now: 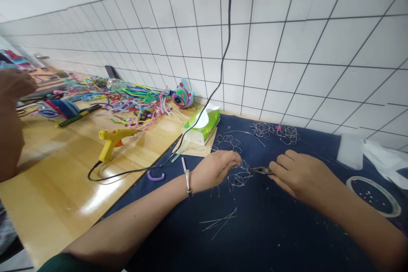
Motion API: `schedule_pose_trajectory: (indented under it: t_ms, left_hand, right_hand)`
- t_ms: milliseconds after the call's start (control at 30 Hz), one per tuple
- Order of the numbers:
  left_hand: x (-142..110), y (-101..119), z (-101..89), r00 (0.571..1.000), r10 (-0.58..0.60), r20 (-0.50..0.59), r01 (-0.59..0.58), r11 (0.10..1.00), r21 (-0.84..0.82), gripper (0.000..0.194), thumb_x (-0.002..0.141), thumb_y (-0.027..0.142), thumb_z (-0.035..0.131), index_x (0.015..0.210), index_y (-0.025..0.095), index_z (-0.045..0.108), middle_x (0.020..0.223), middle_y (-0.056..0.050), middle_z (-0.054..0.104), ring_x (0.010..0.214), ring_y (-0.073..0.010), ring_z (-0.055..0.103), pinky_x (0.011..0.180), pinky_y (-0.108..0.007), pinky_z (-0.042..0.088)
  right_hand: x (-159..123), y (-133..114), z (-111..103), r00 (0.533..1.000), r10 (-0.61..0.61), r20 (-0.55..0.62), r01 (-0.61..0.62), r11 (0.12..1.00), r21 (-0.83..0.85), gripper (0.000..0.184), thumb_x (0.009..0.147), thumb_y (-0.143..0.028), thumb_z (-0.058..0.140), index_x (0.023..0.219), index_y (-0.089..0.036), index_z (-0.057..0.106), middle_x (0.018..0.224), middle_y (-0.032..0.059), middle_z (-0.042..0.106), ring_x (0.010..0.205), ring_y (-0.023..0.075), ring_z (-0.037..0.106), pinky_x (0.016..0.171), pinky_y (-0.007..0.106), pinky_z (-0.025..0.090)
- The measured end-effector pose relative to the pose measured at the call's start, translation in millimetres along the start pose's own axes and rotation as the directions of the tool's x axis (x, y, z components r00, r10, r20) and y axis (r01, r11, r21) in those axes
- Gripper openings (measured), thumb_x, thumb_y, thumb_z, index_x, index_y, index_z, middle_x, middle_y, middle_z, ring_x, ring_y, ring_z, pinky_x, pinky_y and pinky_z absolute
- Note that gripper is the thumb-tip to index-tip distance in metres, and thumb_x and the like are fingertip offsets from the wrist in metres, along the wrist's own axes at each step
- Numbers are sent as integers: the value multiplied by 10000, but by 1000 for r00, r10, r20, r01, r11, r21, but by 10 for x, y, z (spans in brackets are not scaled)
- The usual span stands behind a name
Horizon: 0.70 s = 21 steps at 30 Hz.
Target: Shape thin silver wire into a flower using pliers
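Over the dark blue cloth (255, 229), my left hand (216, 170) pinches a bent wire shape (239, 178) made of thin looped wire. My right hand (296, 174) is wrapped round a pair of pliers (262, 170), whose jaws point left and meet the wire's right side. Whether the jaws are fully closed is too small to tell. Just behind my left hand lies a flower-shaped wire loop (228, 140). Several straight wire pieces (219, 222) lie crossed on the cloth in front. Two tangled wire bundles (274, 131) rest near the wall, with a pink bit between them.
A green tissue pack (204, 126) stands behind my left hand. A yellow glue gun (111, 140) lies left, its black cord running across the table. Colourful pipe cleaners (140, 102) are heaped farther back. Right is a round rim (395, 208). Another person's arm (11, 123) shows at far left.
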State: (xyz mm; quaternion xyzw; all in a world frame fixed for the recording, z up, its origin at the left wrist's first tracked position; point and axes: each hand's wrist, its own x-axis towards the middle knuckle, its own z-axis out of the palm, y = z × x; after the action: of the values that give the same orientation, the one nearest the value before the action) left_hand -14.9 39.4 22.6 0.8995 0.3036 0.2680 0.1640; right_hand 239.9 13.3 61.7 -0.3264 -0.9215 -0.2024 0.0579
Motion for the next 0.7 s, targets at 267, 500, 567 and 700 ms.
schedule_pose_trajectory:
  t_ms: [267, 500, 567, 700]
  left_hand:
    - [-25, -79, 106, 1000, 6, 17, -5, 999, -51, 255, 842, 91, 376, 1014, 159, 550, 940, -43, 617, 860, -127, 561, 794, -280, 465]
    - [3, -52, 179, 997, -78, 17, 80, 988, -131, 110, 807, 201, 537, 892, 162, 595, 875, -25, 640, 809, -116, 585, 755, -242, 478]
    - [7, -65, 194, 995, -97, 21, 99, 988, -122, 92, 787, 199, 565, 864, 155, 591, 839, -20, 633, 768, -111, 580, 719, -234, 480]
    - [8, -90, 203, 996, -91, 17, 92, 991, -92, 134, 787, 155, 549, 914, 154, 592, 861, -27, 632, 782, -113, 579, 734, -243, 485]
  right_hand:
    - [0, -4, 51, 998, 30, 52, -30, 1000, 3, 153, 850, -244, 435, 746, -190, 534, 674, 25, 483, 642, 150, 370, 545, 288, 188]
    - [-16, 25, 114, 996, 20, 83, -22, 999, 23, 155, 848, -253, 439, 725, -194, 512, 680, 23, 493, 653, 154, 371, 559, 276, 199]
    - [-18, 27, 116, 997, 7, 73, -9, 1000, 25, 147, 843, -256, 450, 725, -193, 510, 677, 23, 495, 655, 153, 373, 559, 272, 200]
    - [-18, 28, 107, 998, -21, 56, 19, 999, 41, 141, 837, -258, 461, 727, -186, 511, 675, 25, 499, 659, 150, 379, 559, 269, 204]
